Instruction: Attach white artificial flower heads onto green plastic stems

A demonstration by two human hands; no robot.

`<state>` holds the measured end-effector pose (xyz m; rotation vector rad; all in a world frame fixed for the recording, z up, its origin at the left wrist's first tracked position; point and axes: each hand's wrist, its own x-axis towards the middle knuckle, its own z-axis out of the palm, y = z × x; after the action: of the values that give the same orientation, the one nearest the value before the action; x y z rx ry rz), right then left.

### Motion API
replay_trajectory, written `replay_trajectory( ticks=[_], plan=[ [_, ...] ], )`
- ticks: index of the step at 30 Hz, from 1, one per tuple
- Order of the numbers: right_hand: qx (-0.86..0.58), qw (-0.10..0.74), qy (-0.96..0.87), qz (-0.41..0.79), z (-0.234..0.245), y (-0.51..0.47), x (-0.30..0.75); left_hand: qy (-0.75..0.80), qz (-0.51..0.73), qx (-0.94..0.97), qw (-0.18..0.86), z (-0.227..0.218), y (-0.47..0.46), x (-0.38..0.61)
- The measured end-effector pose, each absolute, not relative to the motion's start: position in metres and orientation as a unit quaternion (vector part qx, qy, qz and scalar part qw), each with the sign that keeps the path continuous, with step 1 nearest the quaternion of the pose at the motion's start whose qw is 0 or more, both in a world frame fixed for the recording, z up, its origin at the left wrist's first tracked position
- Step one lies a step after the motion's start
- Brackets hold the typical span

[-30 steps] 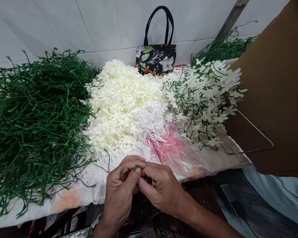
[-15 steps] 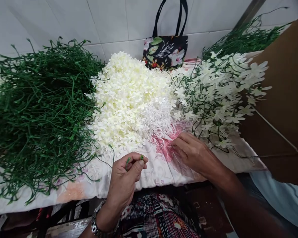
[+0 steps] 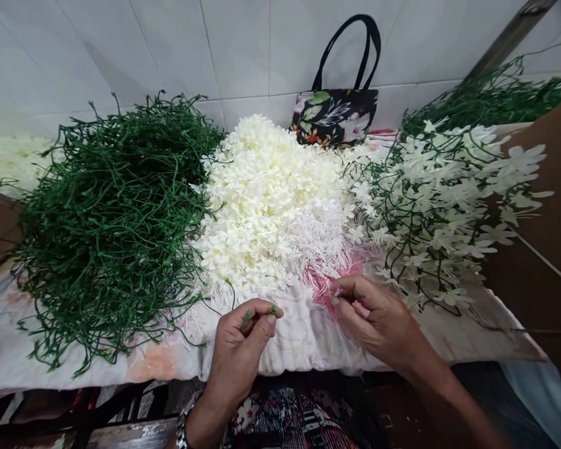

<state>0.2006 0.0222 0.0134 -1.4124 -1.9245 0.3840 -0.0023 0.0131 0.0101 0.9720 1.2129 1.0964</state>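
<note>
My left hand (image 3: 243, 343) pinches a green artificial flower stem (image 3: 273, 309) between thumb and forefinger, its tip poking out above them. Thumb and fingers of my right hand (image 3: 378, 315) are closed on a small white stamen piece (image 3: 338, 292), mostly covered by the fingertips. Just beyond that hand lies a pile of thin white stamens (image 3: 316, 234), partly on a pink mesh cloth (image 3: 325, 293). Behind both hands rises a heap of loose cream-white fabric blossoms (image 3: 262, 193). A big tangle of green stems (image 3: 116, 231) spreads to the left.
At the right sits a bunch of white flowers on stems (image 3: 425, 199), beside a brown cardboard sheet (image 3: 533, 268). A floral handbag (image 3: 339, 115) leans against the tiled wall (image 3: 243, 50). A patterned cloth (image 3: 159, 362) covers the table. More green stems (image 3: 490, 103) lie at the back right.
My right hand has lifted slightly from the stamen pile and now shows a small white piece in its fingertips. My left hand keeps its stem. The camera view has shifted.
</note>
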Motion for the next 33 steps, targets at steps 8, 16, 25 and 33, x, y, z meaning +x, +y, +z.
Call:
replay_trajectory(
  ticks=[8,16,25,33],
  plan=[
    [-0.459,0.354,-0.795,0.181,0.018,0.054,0.174,0.554,0.414,0.642,0.333,0.025,0.038,-0.005],
    [-0.434,0.401,-0.794,0.144,0.008,0.062,0.171,0.585,0.165,0.789,0.090,0.021,0.055,0.001],
    [-0.410,0.432,-0.787,0.160,0.010,0.059,0.174,0.579,0.310,0.717,0.234,0.028,0.055,-0.005],
    [-0.395,0.486,-0.729,0.278,0.024,0.050,0.169,0.556,0.454,0.481,0.503,0.032,0.045,0.002]
  ],
)
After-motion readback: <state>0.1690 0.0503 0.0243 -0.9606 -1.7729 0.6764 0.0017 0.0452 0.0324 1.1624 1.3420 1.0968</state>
